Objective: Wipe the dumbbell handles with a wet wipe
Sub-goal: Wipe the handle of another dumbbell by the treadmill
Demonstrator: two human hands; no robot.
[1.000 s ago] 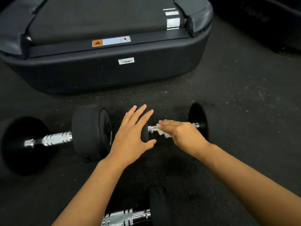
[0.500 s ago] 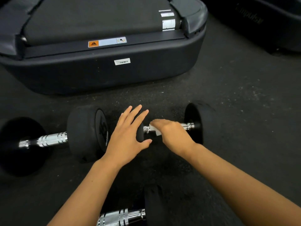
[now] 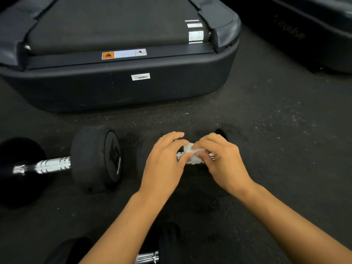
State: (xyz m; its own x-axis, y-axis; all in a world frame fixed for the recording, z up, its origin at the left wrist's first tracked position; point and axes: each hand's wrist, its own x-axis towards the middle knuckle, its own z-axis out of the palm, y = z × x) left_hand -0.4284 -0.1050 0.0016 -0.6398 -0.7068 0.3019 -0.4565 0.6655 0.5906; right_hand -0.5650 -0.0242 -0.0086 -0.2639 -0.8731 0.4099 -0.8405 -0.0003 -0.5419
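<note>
On the dark floor (image 3: pixel 266 149), just near of the treadmill base (image 3: pixel 118 88), the middle dumbbell (image 3: pixel 210 156) was largely hidden beneath both hands; only slivers of its chrome handle could be seen. A white wet wipe (image 3: pixel 192 154) was pinched against that handle by the curled fingers of the left hand (image 3: pixel 163 164) and the right hand (image 3: pixel 219 159). To the left a second dumbbell (image 3: pixel 91 159) was seen whole. At the near edge a third dumbbell (image 3: pixel 148 257) was cut off.
</note>
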